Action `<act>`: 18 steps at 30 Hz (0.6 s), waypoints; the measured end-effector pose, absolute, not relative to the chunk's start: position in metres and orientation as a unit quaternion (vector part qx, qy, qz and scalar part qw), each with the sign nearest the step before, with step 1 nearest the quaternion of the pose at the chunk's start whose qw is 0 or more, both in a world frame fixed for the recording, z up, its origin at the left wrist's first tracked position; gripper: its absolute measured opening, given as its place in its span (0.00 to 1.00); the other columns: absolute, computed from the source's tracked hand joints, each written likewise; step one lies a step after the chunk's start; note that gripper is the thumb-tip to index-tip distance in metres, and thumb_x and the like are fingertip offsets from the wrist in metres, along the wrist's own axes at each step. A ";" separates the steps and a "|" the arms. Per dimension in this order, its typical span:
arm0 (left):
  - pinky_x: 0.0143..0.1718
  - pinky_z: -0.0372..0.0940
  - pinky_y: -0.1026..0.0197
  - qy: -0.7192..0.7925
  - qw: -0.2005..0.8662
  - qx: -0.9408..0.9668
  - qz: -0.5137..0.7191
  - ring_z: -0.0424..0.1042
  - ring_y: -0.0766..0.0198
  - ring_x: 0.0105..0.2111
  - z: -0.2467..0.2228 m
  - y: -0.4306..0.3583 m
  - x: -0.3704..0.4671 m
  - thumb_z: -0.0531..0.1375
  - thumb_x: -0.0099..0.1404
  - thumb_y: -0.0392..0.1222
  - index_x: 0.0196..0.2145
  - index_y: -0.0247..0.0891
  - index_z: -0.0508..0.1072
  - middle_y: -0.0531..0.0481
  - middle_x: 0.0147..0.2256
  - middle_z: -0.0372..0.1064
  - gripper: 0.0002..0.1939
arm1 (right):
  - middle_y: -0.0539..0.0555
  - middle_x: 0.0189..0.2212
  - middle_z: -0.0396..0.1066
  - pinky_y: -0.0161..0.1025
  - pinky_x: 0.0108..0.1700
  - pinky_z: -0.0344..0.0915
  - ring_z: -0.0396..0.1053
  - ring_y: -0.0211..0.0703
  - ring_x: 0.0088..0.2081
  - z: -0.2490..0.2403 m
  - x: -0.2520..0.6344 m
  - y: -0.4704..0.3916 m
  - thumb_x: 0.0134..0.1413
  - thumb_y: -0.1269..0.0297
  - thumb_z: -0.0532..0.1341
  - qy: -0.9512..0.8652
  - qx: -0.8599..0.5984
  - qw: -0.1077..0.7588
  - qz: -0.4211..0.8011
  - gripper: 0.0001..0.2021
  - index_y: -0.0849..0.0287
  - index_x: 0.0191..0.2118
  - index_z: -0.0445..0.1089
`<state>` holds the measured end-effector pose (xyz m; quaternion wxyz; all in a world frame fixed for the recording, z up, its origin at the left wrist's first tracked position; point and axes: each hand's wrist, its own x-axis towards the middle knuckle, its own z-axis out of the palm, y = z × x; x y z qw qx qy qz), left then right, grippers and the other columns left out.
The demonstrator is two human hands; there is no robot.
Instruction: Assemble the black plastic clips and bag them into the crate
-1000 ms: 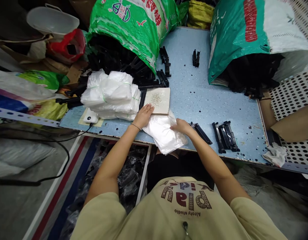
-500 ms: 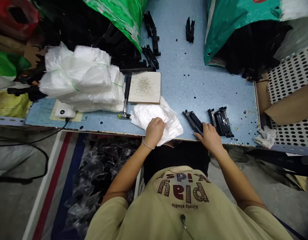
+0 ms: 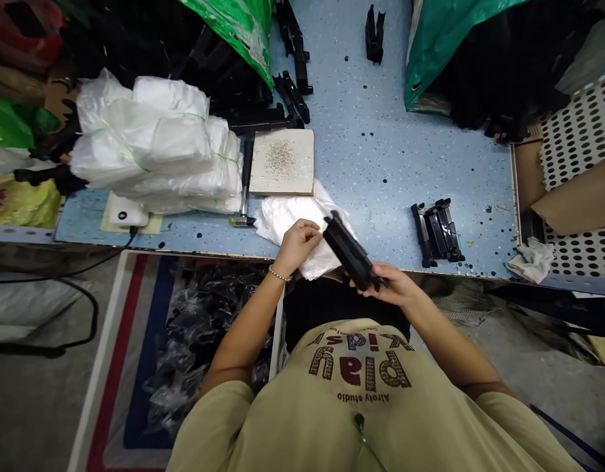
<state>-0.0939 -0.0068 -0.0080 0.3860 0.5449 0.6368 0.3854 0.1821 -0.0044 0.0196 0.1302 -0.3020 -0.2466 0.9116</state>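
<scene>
My right hand grips one end of a long black plastic part, holding it slanted over the table's front edge. The far end of that part reaches close to the fingers of my left hand. My left fingers are pinched together at a thin white plastic bag, on a flat pile of such bags. More black plastic parts lie side by side on the table to the right of my right hand.
A pale square board with small metallic bits stands behind the bags, a hammer beside it. Bundled white bags are stacked left. Green and teal sacks hold black parts. Below sits a bin of bagged parts.
My right hand has lifted a black part off the table and brought it left towards the bags. My left hand has shifted slightly, still at the bags.
</scene>
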 end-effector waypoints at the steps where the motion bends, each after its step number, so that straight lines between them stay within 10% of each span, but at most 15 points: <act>1: 0.46 0.73 0.55 0.638 0.383 0.540 0.394 0.75 0.60 0.40 -0.007 -0.008 -0.096 0.64 0.63 0.40 0.28 0.39 0.78 0.47 0.40 0.74 0.06 | 0.59 0.38 0.80 0.32 0.36 0.78 0.80 0.40 0.37 0.015 0.178 -0.010 0.56 0.52 0.70 -0.210 -0.312 0.126 0.918 0.21 0.65 0.46 0.74; 12: 0.41 0.75 0.57 0.633 0.270 0.596 0.414 0.76 0.62 0.40 0.003 -0.013 -0.109 0.61 0.66 0.35 0.37 0.38 0.77 0.46 0.46 0.74 0.04 | 0.61 0.34 0.81 0.28 0.32 0.78 0.79 0.37 0.28 0.008 0.171 -0.025 0.60 0.59 0.67 -0.115 -0.299 0.143 0.936 0.14 0.67 0.43 0.73; 18: 0.55 0.73 0.45 0.618 0.143 0.734 0.241 0.75 0.50 0.52 0.003 -0.026 -0.118 0.51 0.67 0.26 0.47 0.38 0.78 0.39 0.56 0.73 0.19 | 0.57 0.33 0.80 0.27 0.29 0.76 0.78 0.37 0.30 0.009 0.167 -0.024 0.64 0.60 0.65 -0.092 -0.321 0.173 0.927 0.11 0.65 0.44 0.73</act>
